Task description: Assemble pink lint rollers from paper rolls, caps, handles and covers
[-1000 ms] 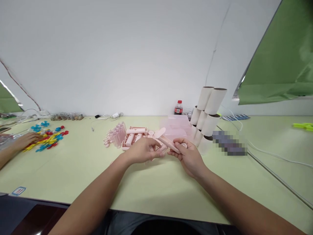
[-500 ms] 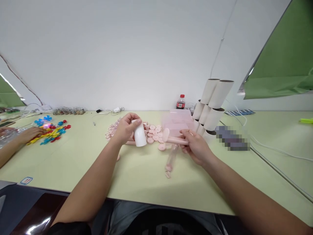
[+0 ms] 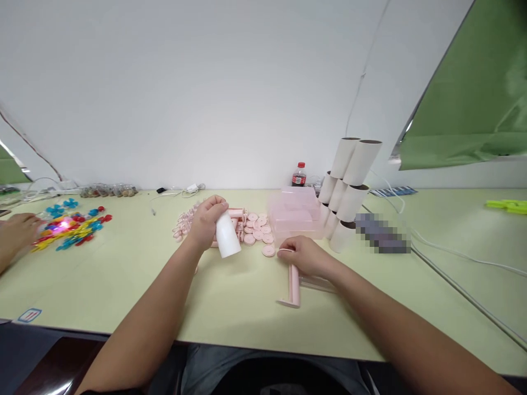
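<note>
Head view: the left hand (image 3: 206, 222) holds a white tube (image 3: 228, 236), closed around its upper end, with the lower end tilted out over the tabletop (image 3: 230, 310). The right hand (image 3: 308, 255) has a narrow grip near the far end of a pink holder (image 3: 293, 285), a slim bar with a flat foot at its near end; the fingers partly hide the contact. A clear piece (image 3: 319, 283) lies beside the bar, partly under the right forearm.

Loose pink discs (image 3: 249, 239) spread between the hands, with pink frames (image 3: 237, 212) and a heap of small pink parts (image 3: 185, 220) behind and beside the left hand. Beyond the right hand sits a translucent pink box (image 3: 294, 219), just beside a stack of white tubes (image 3: 354, 206).

The step in hand seems to be handling the tube and holder together, one per hand, the two apart. To my eye, any move joining them calls for lining up the tube's end with the bar, with light fingers on the thin foot.
</note>
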`<state>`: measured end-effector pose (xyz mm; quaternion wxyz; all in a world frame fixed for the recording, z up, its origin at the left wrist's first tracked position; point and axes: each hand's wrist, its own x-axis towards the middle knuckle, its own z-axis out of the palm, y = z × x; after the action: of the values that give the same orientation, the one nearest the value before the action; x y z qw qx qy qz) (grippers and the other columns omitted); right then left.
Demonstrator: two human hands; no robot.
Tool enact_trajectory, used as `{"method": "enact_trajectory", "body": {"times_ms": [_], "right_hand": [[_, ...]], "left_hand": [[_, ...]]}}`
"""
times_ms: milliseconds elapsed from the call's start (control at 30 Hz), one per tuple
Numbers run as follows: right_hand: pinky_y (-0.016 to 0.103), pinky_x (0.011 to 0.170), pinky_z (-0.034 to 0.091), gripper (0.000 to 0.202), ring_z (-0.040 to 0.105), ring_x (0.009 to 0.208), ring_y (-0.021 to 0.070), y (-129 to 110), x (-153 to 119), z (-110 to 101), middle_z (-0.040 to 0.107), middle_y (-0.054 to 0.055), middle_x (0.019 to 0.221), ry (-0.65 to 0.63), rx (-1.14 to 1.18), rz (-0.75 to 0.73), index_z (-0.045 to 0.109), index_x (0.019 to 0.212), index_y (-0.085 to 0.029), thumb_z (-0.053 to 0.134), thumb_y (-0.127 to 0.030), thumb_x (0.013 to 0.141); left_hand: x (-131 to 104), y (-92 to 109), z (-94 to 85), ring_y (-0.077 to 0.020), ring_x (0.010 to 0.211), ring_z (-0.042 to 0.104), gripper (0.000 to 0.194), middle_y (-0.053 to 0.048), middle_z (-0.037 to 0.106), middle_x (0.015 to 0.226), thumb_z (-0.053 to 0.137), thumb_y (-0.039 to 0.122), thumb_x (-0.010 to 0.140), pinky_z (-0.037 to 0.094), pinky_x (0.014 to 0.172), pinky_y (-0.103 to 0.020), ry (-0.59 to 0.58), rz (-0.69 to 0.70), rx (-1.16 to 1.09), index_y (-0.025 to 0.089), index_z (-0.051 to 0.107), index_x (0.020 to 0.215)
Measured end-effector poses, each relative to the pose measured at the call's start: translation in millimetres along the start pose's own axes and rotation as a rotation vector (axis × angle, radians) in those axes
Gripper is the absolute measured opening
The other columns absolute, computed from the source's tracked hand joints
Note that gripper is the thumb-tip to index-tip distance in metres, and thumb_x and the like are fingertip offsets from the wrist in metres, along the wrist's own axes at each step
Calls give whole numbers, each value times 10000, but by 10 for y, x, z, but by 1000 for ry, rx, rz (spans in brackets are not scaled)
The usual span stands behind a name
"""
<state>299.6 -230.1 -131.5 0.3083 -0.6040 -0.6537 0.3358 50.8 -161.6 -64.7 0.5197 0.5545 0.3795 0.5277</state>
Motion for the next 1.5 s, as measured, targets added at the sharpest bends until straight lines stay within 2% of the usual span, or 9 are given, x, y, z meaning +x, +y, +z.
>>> {"method": "enact_trajectory", "body": {"times_ms": [200, 367, 500, 700, 900, 1000, 1133, 1267, 1500], "right_hand": [[287, 558, 407, 246, 543, 641, 175, -15, -42, 41, 666, 54, 821, 165, -117, -88, 708, 918, -194, 650, -400, 797], [360, 740, 506, 627, 574, 855, 208, -128, -147, 65, 593, 92, 1205, 228, -109, -551, 429, 1408, -292, 671, -402, 840], [406, 885, 500, 685, 566, 1071, 262, -233, -199, 204, 536, 114, 1295, 283, 4, -794, 374, 1415, -297, 709, -389, 824], [369, 815, 518, 410, 626, 967, 252, -405, -242, 155, 637, 91, 1095, 445, 89, -701, 537, 1201, -244, 687, -382, 845], [343, 626, 506, 584, 610, 733, 197, -1017, -202, -782, 655, 52, 927, 694, 67, -717, 499, 1271, -246, 740, -457, 783], [309, 576, 425, 490, 506, 605, 115, -1447, -83, -1530, 587, 4, 742, 918, -107, -548, 590, 1162, -158, 753, -417, 779], [345, 639, 375, 612, 518, 758, 127, -1706, 124, -2255, 602, 91, 985, 982, -414, -218, 592, 1212, -91, 762, -443, 742], [371, 620, 366, 653, 499, 817, 168, -1614, 265, -2486, 579, 179, 1081, 926, -463, -26, 587, 1203, -51, 776, -459, 730], [361, 634, 383, 587, 497, 870, 191, -1506, 311, -2477, 571, 178, 1113, 868, -544, 29, 571, 1224, -77, 723, -453, 801]], "left_hand": [[-54, -88, 202, -125, 471, 529, 217, 21, 550, 594, 660, 363, 732, 376, 393, -215, -15, -265, -79, 203, 518, 762], [-142, -157, 419, -106, 454, 525, 139, 20, 543, 577, 591, 292, 780, 425, 413, -217, -37, -457, -388, 174, 521, 760], [-259, -280, 606, -114, 448, 533, 163, 8, 558, 587, 584, 325, 822, 351, 343, -188, -112, -502, -456, 171, 529, 810], [-349, -410, 704, -64, 370, 402, 316, 39, 508, 569, 608, 480, 824, 238, 282, -149, -226, -515, -462, 179, 522, 871], [-306, -397, 601, -32, 369, 324, 355, 88, 444, 517, 732, 342, 697, 207, 307, -130, -253, -355, -192, 202, 408, 728], [-312, -408, 581, -43, 347, 347, 333, 98, 431, 484, 715, 316, 699, 271, 321, -155, -251, -220, 61, 207, 400, 710], [-318, -457, 574, -46, 372, 380, 299, 95, 453, 532, 690, 322, 719, 299, 344, -161, -282, -164, 201, 209, 413, 735], [-304, -528, 563, -63, 399, 392, 283, 96, 445, 521, 670, 334, 737, 323, 361, -172, -312, -166, 254, 215, 414, 753], [-328, -532, 576, -80, 458, 435, 227, 74, 476, 528, 638, 302, 745, 337, 376, -169, -369, -187, 291, 208, 432, 734]]}}
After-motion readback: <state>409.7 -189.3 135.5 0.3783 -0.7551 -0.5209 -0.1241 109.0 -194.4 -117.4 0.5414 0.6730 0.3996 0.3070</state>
